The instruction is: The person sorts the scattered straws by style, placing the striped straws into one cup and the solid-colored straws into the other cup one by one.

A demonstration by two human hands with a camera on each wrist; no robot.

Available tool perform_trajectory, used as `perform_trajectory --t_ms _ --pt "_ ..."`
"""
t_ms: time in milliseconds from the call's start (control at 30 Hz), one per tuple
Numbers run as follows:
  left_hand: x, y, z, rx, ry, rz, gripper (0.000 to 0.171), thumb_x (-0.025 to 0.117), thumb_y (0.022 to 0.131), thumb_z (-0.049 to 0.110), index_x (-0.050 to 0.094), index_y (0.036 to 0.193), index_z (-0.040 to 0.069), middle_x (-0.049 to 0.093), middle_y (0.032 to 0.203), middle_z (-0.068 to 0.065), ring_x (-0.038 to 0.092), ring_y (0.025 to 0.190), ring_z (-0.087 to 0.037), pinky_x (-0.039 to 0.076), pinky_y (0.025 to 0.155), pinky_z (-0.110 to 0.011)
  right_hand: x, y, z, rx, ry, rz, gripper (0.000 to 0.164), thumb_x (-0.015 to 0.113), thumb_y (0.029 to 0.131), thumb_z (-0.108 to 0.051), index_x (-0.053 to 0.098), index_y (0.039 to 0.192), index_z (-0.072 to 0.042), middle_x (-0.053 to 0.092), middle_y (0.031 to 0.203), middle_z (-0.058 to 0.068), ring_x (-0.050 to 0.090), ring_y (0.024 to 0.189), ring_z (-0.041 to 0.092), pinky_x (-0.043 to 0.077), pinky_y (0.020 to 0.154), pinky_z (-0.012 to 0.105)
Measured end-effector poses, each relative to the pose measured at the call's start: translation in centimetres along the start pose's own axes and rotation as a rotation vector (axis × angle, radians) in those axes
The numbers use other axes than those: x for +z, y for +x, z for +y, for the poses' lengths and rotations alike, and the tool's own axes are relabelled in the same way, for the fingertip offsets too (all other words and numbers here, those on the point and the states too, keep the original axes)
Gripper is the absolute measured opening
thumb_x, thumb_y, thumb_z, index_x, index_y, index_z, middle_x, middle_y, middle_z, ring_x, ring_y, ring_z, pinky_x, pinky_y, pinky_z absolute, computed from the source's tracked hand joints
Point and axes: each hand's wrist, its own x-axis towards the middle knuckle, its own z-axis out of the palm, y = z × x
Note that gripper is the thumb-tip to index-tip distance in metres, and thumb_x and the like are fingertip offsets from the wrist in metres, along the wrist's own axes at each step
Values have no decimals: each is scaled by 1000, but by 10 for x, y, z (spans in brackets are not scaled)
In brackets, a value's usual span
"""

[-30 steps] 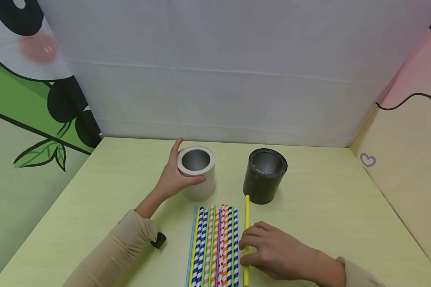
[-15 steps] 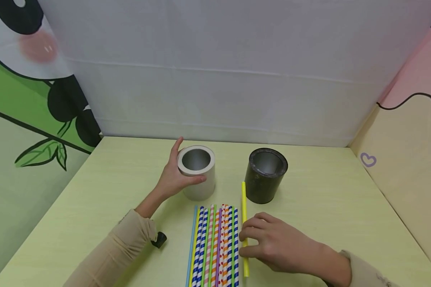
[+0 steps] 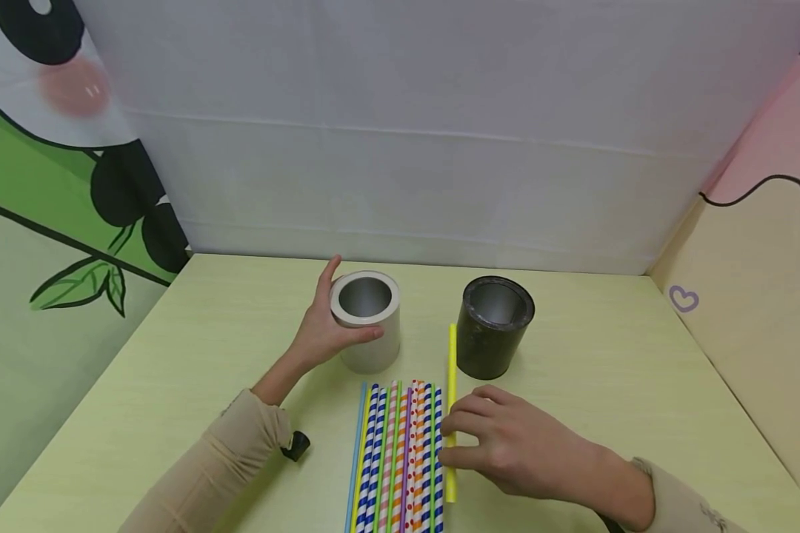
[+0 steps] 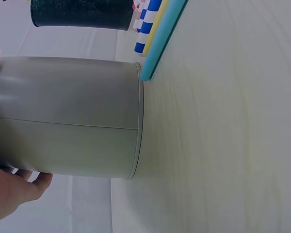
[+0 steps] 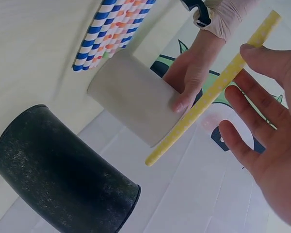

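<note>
On the left, our left hand (image 3: 321, 337) grips the white can (image 3: 375, 348), thumb and fingers wide around its top. Near the middle lie striped and plain straws (image 3: 400, 459); just right, we pinch a yellow straw (image 3: 452, 363) in our right hand (image 3: 510, 448), nearer than the black can (image 3: 490, 344).

A pale backdrop (image 3: 427, 133) rises behind the table (image 3: 600, 355), between a purple heart (image 3: 683, 299) and what may be a cartoon panda (image 3: 73, 89).

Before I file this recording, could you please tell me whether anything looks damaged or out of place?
One mild oddity: the black cylindrical metal-looking can appears scuffed, with pale flecks across its side, whereas the white cylindrical metal-looking can looks smooth. Both stand upright, and I see nothing spilled.
</note>
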Motion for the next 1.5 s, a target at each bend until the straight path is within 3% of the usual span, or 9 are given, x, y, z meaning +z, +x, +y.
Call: perform_trajectory --t_ms 267,433,567,700,833,967,1167,1300,1500 --pt "0 0 1 2 4 1 127 91 63 28 2 154 31 42 143 -7 48 122 -28 38 98 -55 -5 2 2 6 -7 15 36 84 73 -19 70 104 -29 65 105 -5 58 100 14 48 87 34" --pt "0 1 0 -12 4 -5 127 91 64 24 1 154 31 41 144 -8 47 124 -28 37 100 -56 -10 6 5 -14 -43 70 35 84 73 -18 70 103 -27 64 104 -4 58 99 15 47 85 34" --pt "-1 0 4 -31 0 -11 127 90 65 20 0 154 34 39 146 -10 46 126 -31 36 101 -57 -13 12 9 -36 -76 145 17 59 93 -14 70 99 -25 63 101 -3 59 97 15 47 84 33" --pt "-2 -4 20 -34 1 -18 124 87 68 14 0 154 26 38 146 -16 45 126 -34 35 101 -57 -18 16 12 -34 -73 186 37 34 102 -15 70 98 -24 63 101 -3 59 96 15 47 83 33" --pt "-4 -10 39 -31 -2 -24 120 85 69 11 0 155 18 39 145 -19 45 125 -34 36 102 -56 -24 19 14 -18 -47 198 27 45 99 -15 70 100 -23 64 103 -2 59 97 16 48 84 33" --pt "-5 -12 44 -28 -8 -23 119 85 70 10 1 155 18 39 144 -19 46 125 -34 36 101 -57 -29 23 18 -2 -32 213 19 54 95 -15 71 102 -22 65 105 -1 60 99 17 49 84 34" --pt "-5 -12 43 -30 -19 -22 120 86 69 11 1 155 20 40 144 -18 45 125 -35 35 102 -56 -31 26 23 14 -16 255 20 54 95 -13 71 101 -21 65 105 0 61 99 18 50 84 35" --pt "-4 -11 40 -30 -21 -23 121 85 70 10 0 155 19 41 142 -18 45 125 -34 35 102 -56 -33 28 26 21 -5 305 20 51 97 -14 71 99 -19 66 103 1 62 97 19 51 82 36" --pt "0 -2 7 -19 -33 -12 127 89 66 15 -2 154 33 41 144 -12 45 126 -31 34 102 -56 -36 37 34 1 3 479 22 49 99 -16 70 92 -16 67 96 4 64 88 20 54 75 36"
